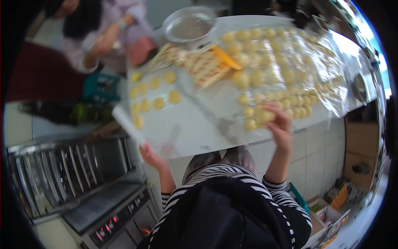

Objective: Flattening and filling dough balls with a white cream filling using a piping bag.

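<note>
My left hand (152, 156) is closed round the lower end of a white rolling pin (127, 125), which slants up past the table's left edge. Between the fingers and thumb of my right hand (280, 124) is a pale yellow dough piece (263, 116), over the near end of the rows of dough balls (249, 124). Flattened dough rounds (158, 103) lie in loose rows on the white table (186, 139), beyond my left hand. Clear plastic film (327, 89) covers many of the dough balls at right. Motion blurs the picture somewhat.
A metal bowl (190, 25) stands at the table's far side, near a patterned yellow-orange package (207, 68). Another person (105, 39) is at the far left, hands together. A teal stool (101, 87) stands beside the table; an oven with lit displays (110, 224) is at lower left.
</note>
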### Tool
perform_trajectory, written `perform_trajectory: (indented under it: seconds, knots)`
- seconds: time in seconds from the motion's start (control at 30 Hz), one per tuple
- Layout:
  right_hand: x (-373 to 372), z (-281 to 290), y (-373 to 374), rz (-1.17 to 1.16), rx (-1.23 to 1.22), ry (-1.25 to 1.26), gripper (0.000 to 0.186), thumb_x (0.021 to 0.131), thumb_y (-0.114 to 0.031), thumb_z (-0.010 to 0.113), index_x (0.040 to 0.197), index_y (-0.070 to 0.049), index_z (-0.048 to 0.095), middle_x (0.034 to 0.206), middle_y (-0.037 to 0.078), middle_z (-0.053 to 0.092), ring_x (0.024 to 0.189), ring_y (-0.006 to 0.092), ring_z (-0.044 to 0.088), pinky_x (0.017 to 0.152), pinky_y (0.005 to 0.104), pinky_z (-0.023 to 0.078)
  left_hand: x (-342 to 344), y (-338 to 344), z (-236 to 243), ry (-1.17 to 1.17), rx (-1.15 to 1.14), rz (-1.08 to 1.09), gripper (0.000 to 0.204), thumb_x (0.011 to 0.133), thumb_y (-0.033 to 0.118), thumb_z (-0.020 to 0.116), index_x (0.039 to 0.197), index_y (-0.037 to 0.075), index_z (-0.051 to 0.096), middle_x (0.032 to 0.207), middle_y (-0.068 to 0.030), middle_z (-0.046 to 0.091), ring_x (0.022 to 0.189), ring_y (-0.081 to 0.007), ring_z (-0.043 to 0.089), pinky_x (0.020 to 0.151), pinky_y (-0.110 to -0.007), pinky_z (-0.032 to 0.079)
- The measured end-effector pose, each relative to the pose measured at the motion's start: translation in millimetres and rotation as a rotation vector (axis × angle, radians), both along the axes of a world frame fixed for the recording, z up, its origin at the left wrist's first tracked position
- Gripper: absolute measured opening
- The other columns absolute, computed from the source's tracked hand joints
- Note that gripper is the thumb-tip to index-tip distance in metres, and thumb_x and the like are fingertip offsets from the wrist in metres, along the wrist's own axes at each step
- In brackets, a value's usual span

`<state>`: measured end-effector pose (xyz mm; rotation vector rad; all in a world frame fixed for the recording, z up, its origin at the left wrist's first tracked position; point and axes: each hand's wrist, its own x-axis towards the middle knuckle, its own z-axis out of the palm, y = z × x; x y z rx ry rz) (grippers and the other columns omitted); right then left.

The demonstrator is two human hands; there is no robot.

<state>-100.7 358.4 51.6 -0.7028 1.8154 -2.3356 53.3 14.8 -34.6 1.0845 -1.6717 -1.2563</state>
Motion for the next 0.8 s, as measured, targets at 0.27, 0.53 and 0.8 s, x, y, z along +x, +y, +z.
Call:
perform_trajectory:
  seconds: [0.27, 0.53, 0.8]
  knots:
    - [64, -90, -214, 0.211, 0.840, 0.349, 0.061, 0.059, -0.020, 0.073, 0.114, -0.014, 0.047, 0.108, 0.005, 0.052, 0.098, 0.0245, 0.047, 0.090, 0.0391, 0.031, 10, -59, 7, -0.242, -0.214, -0.289, 0.025, 0.077, 0.020, 0.062, 0.093, 0.000, 0.059, 0.088, -0.0105, 0.061, 0.084, -0.0237, 0.055, 0.075, -0.033, 0.042]
    - [76, -82, -186, 0.006, 1.243, 0.560, 0.050, 0.059, -0.025, 0.073, 0.105, -0.014, 0.056, 0.095, 0.003, 0.052, 0.096, 0.0207, 0.046, 0.088, 0.0399, 0.028, 21, -44, 15, -0.375, -0.609, -0.934, 0.036, 0.070, 0.026, 0.065, 0.101, 0.008, 0.058, 0.096, -0.0055, 0.057, 0.089, -0.0216, 0.050, 0.081, -0.034, 0.035]
    - [32, -81, -223, -0.155, 1.456, 0.632, 0.071, 0.081, -0.044, 0.045, 0.133, -0.003, 0.020, 0.136, 0.011, 0.024, 0.127, 0.0245, 0.021, 0.100, 0.0483, 0.011, -33, -54, -14, -0.675, -0.888, -0.888, 0.063, 0.083, 0.046, 0.041, 0.134, 0.013, 0.024, 0.139, -0.0055, 0.024, 0.128, -0.0242, 0.019, 0.099, -0.057, 0.007]
